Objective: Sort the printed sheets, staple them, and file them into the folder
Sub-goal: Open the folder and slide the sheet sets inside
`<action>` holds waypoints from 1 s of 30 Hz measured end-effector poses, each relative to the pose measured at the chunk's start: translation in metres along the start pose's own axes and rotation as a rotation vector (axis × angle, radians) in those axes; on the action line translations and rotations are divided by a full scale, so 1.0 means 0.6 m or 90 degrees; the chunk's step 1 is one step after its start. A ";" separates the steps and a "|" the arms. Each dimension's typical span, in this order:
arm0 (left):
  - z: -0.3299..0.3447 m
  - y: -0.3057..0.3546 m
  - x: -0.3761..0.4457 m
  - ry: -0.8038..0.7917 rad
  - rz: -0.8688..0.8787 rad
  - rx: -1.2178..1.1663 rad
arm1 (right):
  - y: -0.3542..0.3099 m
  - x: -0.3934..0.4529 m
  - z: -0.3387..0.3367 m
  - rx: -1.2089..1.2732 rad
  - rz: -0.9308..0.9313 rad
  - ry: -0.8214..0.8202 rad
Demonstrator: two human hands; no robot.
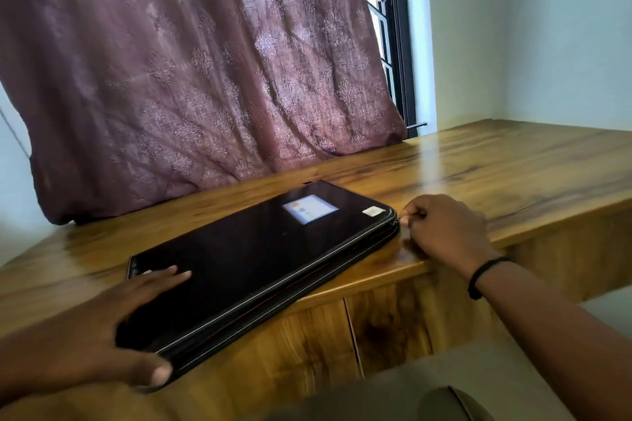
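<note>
1. We see bare bench (513, 161) right of the folder (246, 260): open passage there.
2. Curtain (191, 72) hangs onto the bench's far edge, blocking reach behind the folder.
3. Wall (564, 27) closes the far right corner.

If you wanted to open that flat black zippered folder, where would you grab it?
Probably pinch the small zipper pull at the black zippered folder's far right corner, coming from the right as the right hand does; the left hand pressing the lid flat steadies it on the wooden table.
</note>
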State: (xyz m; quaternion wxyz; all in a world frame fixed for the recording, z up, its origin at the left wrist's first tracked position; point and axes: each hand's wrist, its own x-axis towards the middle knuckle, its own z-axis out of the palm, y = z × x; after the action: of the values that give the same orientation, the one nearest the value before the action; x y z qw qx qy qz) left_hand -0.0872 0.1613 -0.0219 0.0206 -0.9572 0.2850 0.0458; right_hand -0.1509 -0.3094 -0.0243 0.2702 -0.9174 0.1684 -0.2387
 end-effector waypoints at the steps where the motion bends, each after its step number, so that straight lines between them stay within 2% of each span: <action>1: 0.039 -0.065 -0.006 0.029 0.021 0.031 | 0.001 0.006 0.002 0.000 0.009 0.005; 3: 0.080 -0.087 -0.011 0.093 0.046 0.034 | -0.001 0.012 0.010 0.005 0.026 0.011; 7: 0.022 0.064 -0.028 0.219 0.046 -0.034 | -0.009 0.001 0.024 -0.027 0.029 0.018; 12: 0.026 0.065 -0.016 0.233 0.046 -0.048 | -0.017 -0.027 0.038 0.008 0.056 0.025; 16: 0.023 0.135 -0.008 0.272 0.042 -0.061 | -0.068 -0.093 0.060 0.054 -0.034 0.004; 20: 0.023 0.240 0.012 0.284 -0.081 -0.022 | -0.130 -0.173 0.083 0.083 -0.137 -0.072; 24: 0.023 0.316 0.062 0.332 -0.161 0.071 | -0.115 -0.158 0.068 0.097 -0.111 -0.084; 26: 0.019 0.339 0.081 0.374 -0.146 0.121 | -0.090 -0.133 0.053 0.103 -0.068 -0.092; 28: 0.010 0.333 0.095 0.380 -0.072 0.144 | -0.062 -0.108 0.038 0.095 -0.036 -0.058; 30: -0.006 0.304 0.097 0.375 -0.005 0.100 | -0.033 -0.083 0.022 0.082 -0.016 -0.020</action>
State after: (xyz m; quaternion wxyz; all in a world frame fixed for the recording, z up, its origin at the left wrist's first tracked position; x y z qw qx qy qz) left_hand -0.1384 -0.0234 -0.0264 0.0108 -0.9259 0.2777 -0.2561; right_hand -0.1813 -0.2665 -0.0401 0.3281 -0.9039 0.1368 -0.2378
